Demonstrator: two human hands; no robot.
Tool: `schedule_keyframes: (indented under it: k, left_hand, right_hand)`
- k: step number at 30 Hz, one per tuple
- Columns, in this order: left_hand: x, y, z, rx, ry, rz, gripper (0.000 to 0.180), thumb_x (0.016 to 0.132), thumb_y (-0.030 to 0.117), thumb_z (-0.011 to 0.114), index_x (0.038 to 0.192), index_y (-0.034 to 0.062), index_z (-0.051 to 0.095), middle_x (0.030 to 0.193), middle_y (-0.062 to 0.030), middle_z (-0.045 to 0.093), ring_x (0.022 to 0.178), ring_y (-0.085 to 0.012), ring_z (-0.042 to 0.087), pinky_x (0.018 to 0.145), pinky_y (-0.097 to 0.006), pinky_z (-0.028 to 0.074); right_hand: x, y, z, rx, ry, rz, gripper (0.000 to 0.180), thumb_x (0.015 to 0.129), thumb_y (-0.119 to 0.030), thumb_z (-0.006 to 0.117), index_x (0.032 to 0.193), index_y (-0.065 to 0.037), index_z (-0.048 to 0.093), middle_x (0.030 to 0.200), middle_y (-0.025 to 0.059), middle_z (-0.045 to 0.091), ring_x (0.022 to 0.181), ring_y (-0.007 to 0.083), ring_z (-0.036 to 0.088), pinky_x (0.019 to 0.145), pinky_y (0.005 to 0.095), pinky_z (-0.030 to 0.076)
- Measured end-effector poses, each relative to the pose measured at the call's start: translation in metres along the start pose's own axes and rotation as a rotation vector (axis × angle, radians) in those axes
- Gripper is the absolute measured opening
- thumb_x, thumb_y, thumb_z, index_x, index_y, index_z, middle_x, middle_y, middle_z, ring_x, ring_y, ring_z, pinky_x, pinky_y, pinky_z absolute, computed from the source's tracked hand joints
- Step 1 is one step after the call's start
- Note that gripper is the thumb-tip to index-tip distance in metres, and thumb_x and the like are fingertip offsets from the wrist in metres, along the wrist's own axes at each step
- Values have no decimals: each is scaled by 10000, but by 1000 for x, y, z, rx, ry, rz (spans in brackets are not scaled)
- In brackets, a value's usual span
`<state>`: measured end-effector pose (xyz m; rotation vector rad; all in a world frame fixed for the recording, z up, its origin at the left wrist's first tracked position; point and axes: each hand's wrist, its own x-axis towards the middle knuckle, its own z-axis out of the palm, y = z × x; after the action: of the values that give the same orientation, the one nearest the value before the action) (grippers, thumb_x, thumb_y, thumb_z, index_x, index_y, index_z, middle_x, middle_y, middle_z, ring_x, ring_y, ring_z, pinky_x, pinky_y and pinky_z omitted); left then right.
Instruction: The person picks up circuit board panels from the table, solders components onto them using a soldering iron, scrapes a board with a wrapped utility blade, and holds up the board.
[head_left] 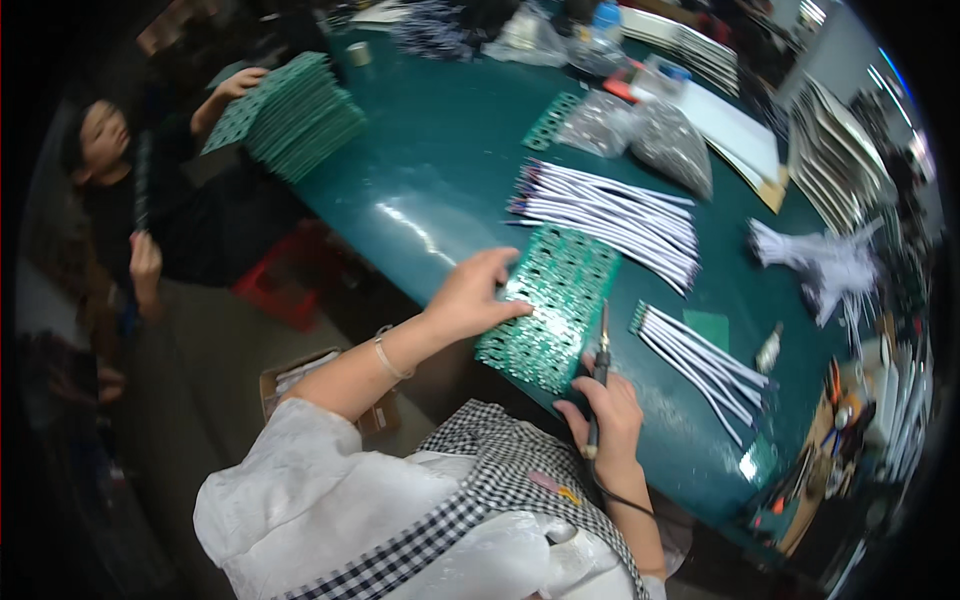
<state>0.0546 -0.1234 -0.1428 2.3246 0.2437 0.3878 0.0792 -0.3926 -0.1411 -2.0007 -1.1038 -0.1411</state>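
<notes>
A green circuit board panel [555,310] with rows of dark holes and shiny spots lies at the table's near edge. My left hand [472,295] grips its left side, thumb on top. In my right hand [612,405] is a soldering iron [601,365], its tip pointing away from me beside the panel's right edge. Just beyond the panel lies a broad bundle of white cables [610,215] with dark ends at the left. A smaller group of white cables [700,370], with green pieces at one end, lies right of the iron.
At the left, another person's hand [240,84] rests on a stack of green panels [290,115]. Plastic bags of small parts [672,145] sit at the back. White cables [820,260] and tools [840,420] lie at the right. A red stool [285,275] stands left of the table.
</notes>
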Motion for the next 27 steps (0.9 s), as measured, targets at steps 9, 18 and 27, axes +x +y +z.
schedule_keyframes:
  k: [9, 18, 27]
  left_hand:
    - [-15, 30, 14, 78, 19, 60, 272, 696, 133, 832, 908, 16, 710, 840, -68, 585, 634, -184, 538, 603, -307, 459]
    - [-13, 22, 6, -314, -191, -261, 382, 708, 91, 833, 1063, 5, 722, 836, 10, 591, 603, -33, 364, 541, -209, 328]
    - [-14, 26, 8, -369, -208, -317, 392, 746, 46, 809, 1113, -21, 689, 938, 14, 619, 594, 0, 398, 533, -168, 338]
  right_hand:
    - [-1, -2, 12, 64, 108, 87, 363, 650, -20, 811, 959, -49, 623, 1155, 194, 671, 921, 362, 661, 808, 395, 523]
    - [-7, -7, 21, 182, 248, 175, 351, 689, 44, 768, 994, -24, 607, 1166, 236, 652, 891, 334, 670, 757, 359, 547]
    - [-9, -4, 31, 679, 343, 328, 429, 770, 158, 676, 1114, -8, 480, 1416, 285, 443, 1261, 364, 526, 865, 330, 598]
